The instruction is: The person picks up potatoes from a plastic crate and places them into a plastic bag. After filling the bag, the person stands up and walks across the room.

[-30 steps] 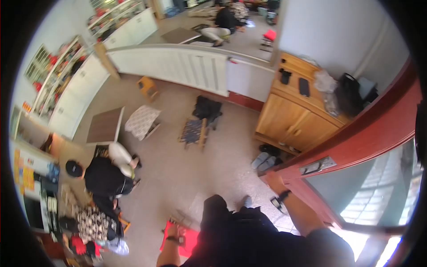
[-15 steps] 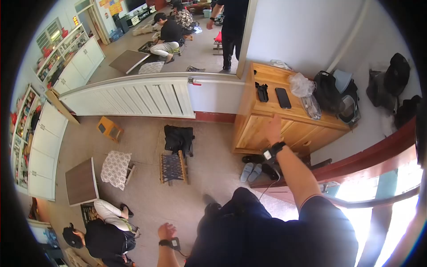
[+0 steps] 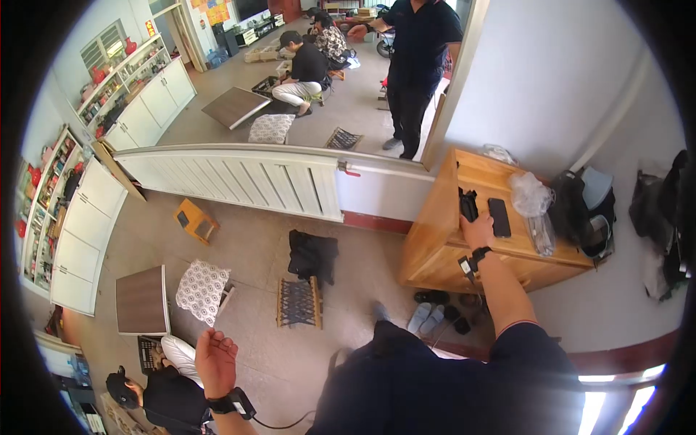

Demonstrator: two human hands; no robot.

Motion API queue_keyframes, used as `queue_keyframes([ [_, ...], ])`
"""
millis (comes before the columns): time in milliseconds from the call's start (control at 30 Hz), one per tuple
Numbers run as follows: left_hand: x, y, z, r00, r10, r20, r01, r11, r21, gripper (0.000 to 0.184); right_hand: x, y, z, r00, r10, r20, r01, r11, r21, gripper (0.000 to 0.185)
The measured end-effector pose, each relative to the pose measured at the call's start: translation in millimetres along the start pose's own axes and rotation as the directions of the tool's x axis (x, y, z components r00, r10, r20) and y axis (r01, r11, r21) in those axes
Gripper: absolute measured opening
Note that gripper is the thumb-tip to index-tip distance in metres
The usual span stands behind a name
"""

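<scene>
My right hand (image 3: 478,232) reaches onto the top of a wooden cabinet (image 3: 428,250), its fingers closed at the near end of a small black object (image 3: 468,204) whose kind I cannot make out. Part of that object is hidden by the fingers. Just right of the hand lies a black phone (image 3: 499,217). My left hand (image 3: 217,361) is raised at the lower left, fingers loosely curled and nothing in them. Behind it in view is a stool with a patterned cushion (image 3: 202,290). A black band with a small device sits on each wrist.
Clear plastic bags (image 3: 531,194) and a dark bag (image 3: 569,203) crowd the cabinet's right side. Slippers (image 3: 426,317) lie below it. A folding stool (image 3: 299,303), black cloth (image 3: 312,255) and wooden stool (image 3: 194,221) stand on the floor. A person (image 3: 170,399) crouches at lower left.
My right hand has moved from the cabinet's front edge up to the black object. My left hand has risen and shifted left. The view has turned, and I stand nearer the cabinet.
</scene>
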State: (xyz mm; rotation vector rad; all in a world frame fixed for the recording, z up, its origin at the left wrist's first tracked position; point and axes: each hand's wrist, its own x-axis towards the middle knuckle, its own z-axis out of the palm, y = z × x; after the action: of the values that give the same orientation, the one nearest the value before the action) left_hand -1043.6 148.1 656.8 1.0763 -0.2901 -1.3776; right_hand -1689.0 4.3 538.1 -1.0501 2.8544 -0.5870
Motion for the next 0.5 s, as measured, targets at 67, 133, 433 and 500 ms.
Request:
queue_keyframes([
  [67, -2, 15, 35, 0.992, 0.108, 0.065, -0.111, 0.993, 0.034, 0.015, 16, 8, 12, 0.994, -0.111, -0.01, 0.111, 0.994, -0.018, 0.063],
  [133, 2, 22, 64, 0.989, 0.131, 0.072, -0.132, 0.991, 0.017, 0.015, 15, -5, 0, 0.997, -0.073, 0.022, 0.073, 0.997, -0.004, 0.06],
  [433, 10, 61, 133, 0.878, 0.298, 0.375, -0.354, 0.931, 0.09, 0.019, 0, -26, -33, 0.99, -0.091, -0.112, 0.125, 0.926, 0.356, 0.057],
  [500, 1, 83, 142, 0.835, 0.339, 0.434, -0.418, 0.903, 0.099, 0.02, -4, -48, -44, 0.972, -0.182, -0.146, 0.226, 0.895, 0.384, 0.057],
])
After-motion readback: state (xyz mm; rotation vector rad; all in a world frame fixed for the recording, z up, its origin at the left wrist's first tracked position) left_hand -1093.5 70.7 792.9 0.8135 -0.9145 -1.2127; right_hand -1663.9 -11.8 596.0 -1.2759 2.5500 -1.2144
